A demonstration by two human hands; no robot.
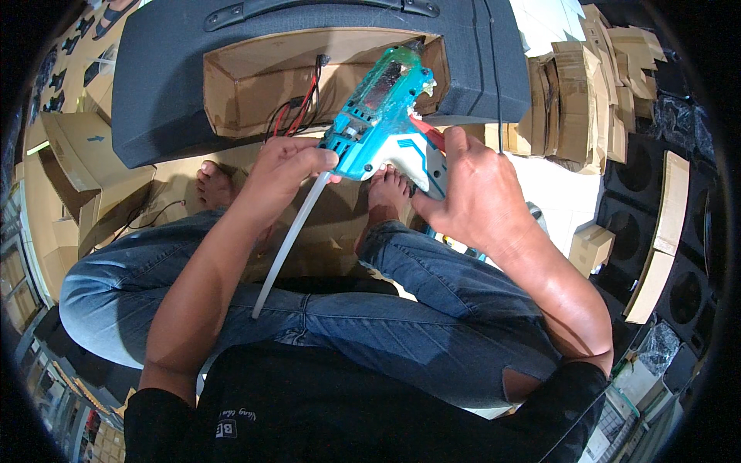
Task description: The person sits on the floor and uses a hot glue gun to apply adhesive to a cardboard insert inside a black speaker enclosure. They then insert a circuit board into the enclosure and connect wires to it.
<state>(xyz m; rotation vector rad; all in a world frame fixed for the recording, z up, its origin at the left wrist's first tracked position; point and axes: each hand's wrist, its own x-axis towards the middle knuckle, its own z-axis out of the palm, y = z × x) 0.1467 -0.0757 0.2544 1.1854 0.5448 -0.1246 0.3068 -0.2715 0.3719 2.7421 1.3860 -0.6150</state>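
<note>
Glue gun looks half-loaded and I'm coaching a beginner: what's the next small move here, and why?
Probably push the glue stick further in. The left hand pinches it at the back of the glue gun, most of its length still hangs out, and the right hand already holds the grip, nozzle aimed into the speaker box opening.

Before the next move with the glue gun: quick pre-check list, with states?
1. Right hand grips the glue gun handle: ok.
2. Left hand pinches the glue stick at the gun's rear: ok.
3. Stick seated in the feed hole: cannot tell, fingers cover it.
4. Nozzle aimed into the cardboard-lined opening of the dark cabinet: ok.
5. Red and black wires away from the nozzle: ok, they hang to its left.
6. Bare feet away from drips: not ok, they lie right below the gun.
</note>
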